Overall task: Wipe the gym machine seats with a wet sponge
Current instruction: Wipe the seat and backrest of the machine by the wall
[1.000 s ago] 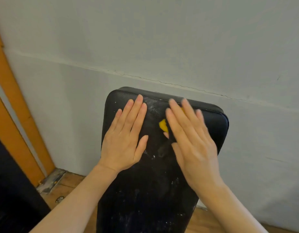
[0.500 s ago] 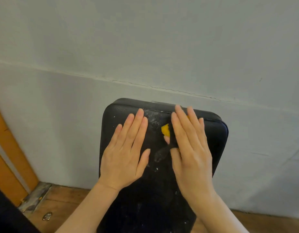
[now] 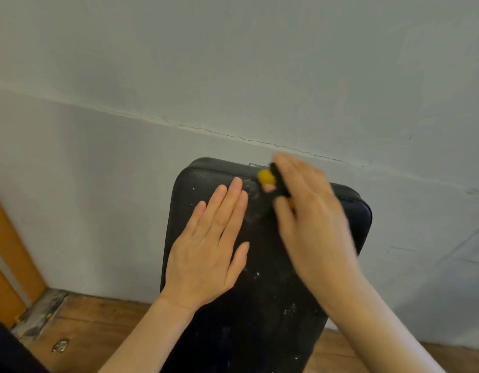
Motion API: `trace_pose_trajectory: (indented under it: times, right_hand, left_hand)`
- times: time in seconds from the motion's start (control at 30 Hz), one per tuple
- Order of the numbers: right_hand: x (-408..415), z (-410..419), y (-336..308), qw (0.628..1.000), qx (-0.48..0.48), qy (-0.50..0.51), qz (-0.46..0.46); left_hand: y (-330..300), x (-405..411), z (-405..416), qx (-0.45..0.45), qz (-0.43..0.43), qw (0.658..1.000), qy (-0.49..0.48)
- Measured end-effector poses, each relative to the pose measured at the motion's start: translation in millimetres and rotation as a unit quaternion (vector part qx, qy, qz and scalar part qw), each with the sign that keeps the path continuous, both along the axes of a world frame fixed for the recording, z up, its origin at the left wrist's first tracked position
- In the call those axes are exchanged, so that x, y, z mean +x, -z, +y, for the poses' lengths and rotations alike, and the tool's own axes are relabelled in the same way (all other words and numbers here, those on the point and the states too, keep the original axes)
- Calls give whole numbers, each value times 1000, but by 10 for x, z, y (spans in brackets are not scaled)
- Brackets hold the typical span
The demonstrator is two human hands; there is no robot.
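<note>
- Step in hand: wiping the far end of the black padded seat (image 3: 262, 292), judging by the blurred right hand (image 3: 311, 222) pressed over the sponge (image 3: 266, 176) at the seat's top edge.
- The right hand lies over the sponge with fingers mostly extended. A fingertip shows beneath the yellow part, so the hand seems to hold the sponge, but blur hides how tightly.
- The left hand (image 3: 208, 246) lies flat on the seat's left half, fingers straight, holding nothing; it seems to steady the pad.
- Next move, as I judge it: draw the sponge back down the seat over the white specks nearer the person, keeping pressure even.
- Count: one seat, one sponge (yellow with a dark layer), two hands.
- Behind the seat stands a grey wall (image 3: 233, 63) with a crack; below the seat, wooden floor (image 3: 98, 324).
</note>
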State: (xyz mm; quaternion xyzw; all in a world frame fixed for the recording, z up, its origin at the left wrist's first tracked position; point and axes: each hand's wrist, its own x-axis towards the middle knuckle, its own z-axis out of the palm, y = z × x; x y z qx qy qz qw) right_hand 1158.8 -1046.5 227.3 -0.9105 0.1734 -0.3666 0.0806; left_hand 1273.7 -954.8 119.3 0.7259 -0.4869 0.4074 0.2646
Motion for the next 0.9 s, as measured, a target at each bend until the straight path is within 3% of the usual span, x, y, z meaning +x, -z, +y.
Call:
trace_pose_trajectory:
  times: [0.1,0.2,0.3,0.43,0.6,0.73,0.9]
  right_hand:
    - [-169,-71,35,997,39,36,-58]
    - [166,91,7,998,22,12,-60]
    - [229,167,241,995,-65,1,-79]
    - [11,162,658,986,-152,-9,-64]
    - [386,180,315,986,-99,25,-131]
    - [86,252,759,985,-148,18,-88]
    - [456,253,356,985,-117,36,-124]
  left_hand:
    - [-14,-14,13,-8,13,1000,23]
    - [-16,-46,75,-23,52,997,49]
    - [12,-21,153,-34,90,995,40]
    - [46,54,142,-20,73,996,37]
    - [78,77,127,-20,58,998,20]
    - [100,101,129,-22,45,998,32]
    - [84,91,124,-15,54,998,16]
